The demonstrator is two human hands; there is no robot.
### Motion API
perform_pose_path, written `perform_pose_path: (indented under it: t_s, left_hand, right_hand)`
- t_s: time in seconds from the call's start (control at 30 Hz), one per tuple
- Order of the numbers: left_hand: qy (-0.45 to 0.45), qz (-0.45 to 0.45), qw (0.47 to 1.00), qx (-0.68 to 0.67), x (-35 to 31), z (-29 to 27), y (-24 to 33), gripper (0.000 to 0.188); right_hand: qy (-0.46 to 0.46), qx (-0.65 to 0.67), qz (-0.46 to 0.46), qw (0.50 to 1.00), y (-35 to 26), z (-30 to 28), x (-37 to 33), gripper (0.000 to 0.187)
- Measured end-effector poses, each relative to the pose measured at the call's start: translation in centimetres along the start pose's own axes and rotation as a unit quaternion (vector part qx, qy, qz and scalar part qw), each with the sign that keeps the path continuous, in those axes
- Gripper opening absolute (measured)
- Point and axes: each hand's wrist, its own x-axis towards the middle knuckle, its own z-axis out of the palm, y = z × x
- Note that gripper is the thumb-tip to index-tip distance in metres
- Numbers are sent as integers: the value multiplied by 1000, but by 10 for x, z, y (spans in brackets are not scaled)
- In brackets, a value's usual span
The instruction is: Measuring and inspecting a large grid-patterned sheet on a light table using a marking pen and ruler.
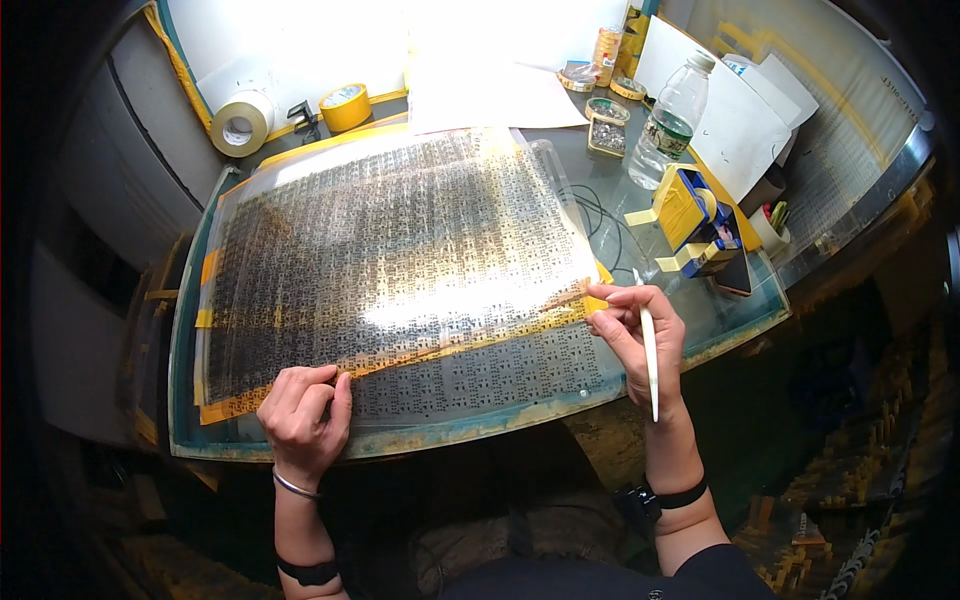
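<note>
A large clear film sheet [400, 230], printed with rows of small dark patterns, lies over more patterned film [470, 375] on the glass tabletop. Its near edge runs slantwise between my hands, with yellow-orange tape [597, 304] at the right corner. My left hand [305, 415] is closed, thumb and fingertips pinched at that edge. At the right corner, my right hand [645, 335] pinches the film and tape between thumb and index finger. A slim white pen-shaped stick [650, 360] is also held in this hand, pointing down past the palm.
Behind the film stand a wide tape roll [240, 125], a yellow tape roll [344, 106] and white paper [490, 95]. To the right are a clear bottle [672, 125], a small box of bits [607, 135], a blue tape dispenser [715, 240] and thin black cable [610, 225].
</note>
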Motion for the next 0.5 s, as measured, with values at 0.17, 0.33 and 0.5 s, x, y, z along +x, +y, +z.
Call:
perform_pose_path:
  t_s: [0.17, 0.33, 0.5]
  left_hand:
    - [-1, -1, 1000, 1, 0, -1, 0, 19]
    - [-1, 0, 1000, 2, 1, 1, 1, 19]
    - [2, 9, 1000, 15, 0, 1, -2, 20]
  right_hand:
    - [5, 6, 5, 1000, 1, 0, 0, 23]
    - [71, -3, -63, 996, 1, 7, 4, 22]
    - [-75, 28, -12, 997, -6, -7, -3, 51]
